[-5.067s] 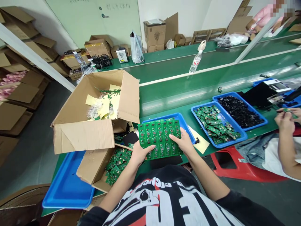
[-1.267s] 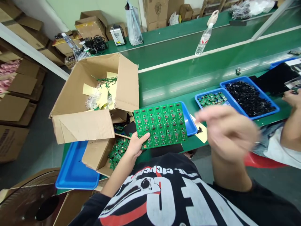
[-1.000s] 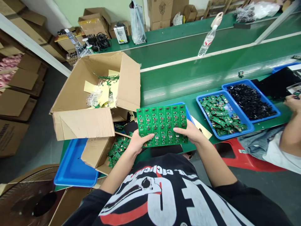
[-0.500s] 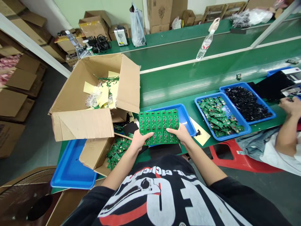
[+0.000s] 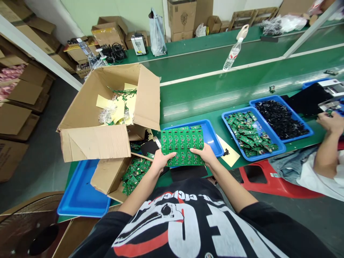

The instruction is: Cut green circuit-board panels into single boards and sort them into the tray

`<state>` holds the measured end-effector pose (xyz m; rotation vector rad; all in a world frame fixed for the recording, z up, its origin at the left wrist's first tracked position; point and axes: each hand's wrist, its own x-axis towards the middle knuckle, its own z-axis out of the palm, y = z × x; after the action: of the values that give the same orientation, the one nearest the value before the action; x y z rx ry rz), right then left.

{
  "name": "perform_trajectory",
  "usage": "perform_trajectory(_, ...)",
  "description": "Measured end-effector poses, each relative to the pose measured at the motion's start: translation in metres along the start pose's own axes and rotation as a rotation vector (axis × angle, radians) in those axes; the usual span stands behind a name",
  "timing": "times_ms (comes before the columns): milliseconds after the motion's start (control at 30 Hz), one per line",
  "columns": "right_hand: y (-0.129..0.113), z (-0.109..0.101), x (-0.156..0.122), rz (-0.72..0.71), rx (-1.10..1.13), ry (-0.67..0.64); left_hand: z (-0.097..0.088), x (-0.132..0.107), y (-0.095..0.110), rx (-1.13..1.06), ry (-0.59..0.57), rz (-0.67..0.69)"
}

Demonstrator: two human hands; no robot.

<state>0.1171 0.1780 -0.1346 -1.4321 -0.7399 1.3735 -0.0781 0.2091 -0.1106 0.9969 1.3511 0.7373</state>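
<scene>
While held just above the blue tray, one green circuit-board panel, made of small boards joined in rows, apparently bowed along its middle rather than flat. Far edge of the panel over the tray, near edge just past the tray's front rim, with no sign of contact between panel and tray.

Left hand on the panel's near left part, right hand on its near right part, the two close together. Fingers curled over the near edge and closed on the panel, not spread wide; exact thumb placement hidden from this view. Pressure from both hands likely, judging by the curve, though no break in the panel visible.

Left of the tray, a cardboard box with yellow paper and green scrap inside, and below it, in a lower box flap, a heap of loose boards. Right of the tray, a second blue tray piled with separated boards, and beyond that, a third tray of black parts, all on the green tabletop. Just beside the tray's right end, a yellow sheet with a black smudge. Far right of the tray, a co-worker's hand at a small board, apart from the panel.
</scene>
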Motion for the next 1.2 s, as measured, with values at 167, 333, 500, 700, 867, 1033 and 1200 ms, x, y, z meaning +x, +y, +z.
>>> perform_trajectory(167, -0.001, -0.001, 0.002, -0.016, -0.009, 0.031, 0.002, 0.007, 0.001, 0.009, 0.004, 0.015)
perform_trajectory(333, 0.002, -0.001, 0.004, -0.006, 0.016, 0.056, 0.003, 0.014, -0.004, 0.022, 0.006, 0.020)
perform_trajectory(500, 0.008, 0.000, 0.007, 0.022, 0.016, 0.085, 0.003, 0.019, -0.012, 0.031, 0.002, 0.005)
perform_trajectory(700, 0.018, 0.000, 0.012, -0.003, -0.007, 0.103, 0.002, 0.024, -0.021, 0.057, 0.021, -0.014)
perform_trajectory(867, 0.030, -0.001, 0.018, 0.029, -0.003, 0.109, 0.002, 0.029, -0.027, 0.074, 0.023, -0.034)
perform_trajectory(1033, 0.041, -0.002, 0.024, 0.068, -0.009, 0.137, 0.003, 0.032, -0.030, 0.090, 0.033, -0.058)
perform_trajectory(1200, 0.047, -0.002, 0.026, 0.109, -0.026, 0.172, 0.005, 0.033, -0.034, 0.090, 0.031, -0.084)
